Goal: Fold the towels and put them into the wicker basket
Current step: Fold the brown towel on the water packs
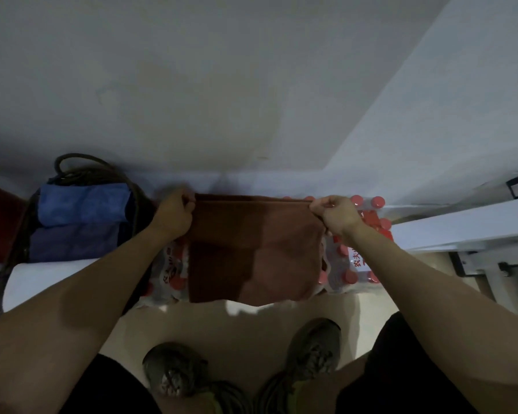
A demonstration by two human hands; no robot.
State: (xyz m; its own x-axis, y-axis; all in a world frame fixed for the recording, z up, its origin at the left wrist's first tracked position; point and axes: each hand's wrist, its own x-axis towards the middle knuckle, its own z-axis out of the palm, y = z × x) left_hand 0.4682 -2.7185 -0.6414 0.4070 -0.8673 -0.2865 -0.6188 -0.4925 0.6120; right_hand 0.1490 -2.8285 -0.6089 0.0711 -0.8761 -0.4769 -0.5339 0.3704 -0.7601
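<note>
While the left hand [175,215] and right hand [337,216] each pinch a top corner, the brown towel [251,249] hangs doubled; soft, light, limp; best held by corners.

Brown towel [251,249] between two hands

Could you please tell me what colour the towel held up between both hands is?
Brown towel, clearest in the head view.

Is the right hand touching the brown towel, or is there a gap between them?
Touching. The head view shows the right hand pinching the top right corner of the brown towel, which hangs from that hand and from the left hand.
</note>
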